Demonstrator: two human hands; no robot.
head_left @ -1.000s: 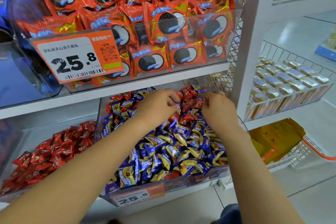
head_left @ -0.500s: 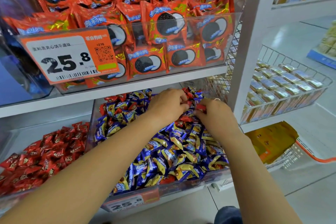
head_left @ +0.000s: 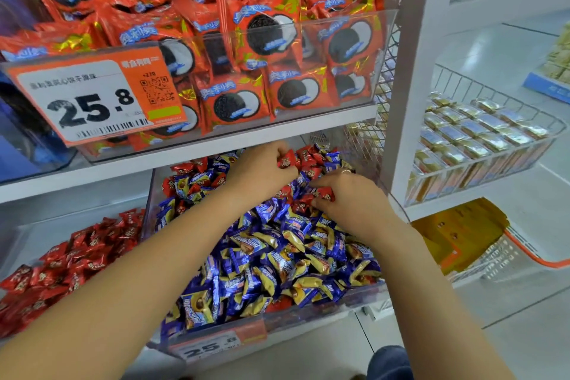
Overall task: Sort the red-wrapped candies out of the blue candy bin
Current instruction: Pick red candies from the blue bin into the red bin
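Left hand pinches one red-wrapped candy, right hand pinches another; many reds remain in the clear blue-candy bin, sorting seemingly far from finished.

Both forearms are bare; a ring sits on the right hand.

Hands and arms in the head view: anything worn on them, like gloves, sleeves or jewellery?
No gloves on the left hand or the right hand. Both forearms are bare as far as the frame shows, with no sleeve in view. A small ring-like glint shows on a right hand finger, too small to confirm. No watch or wristband visible.
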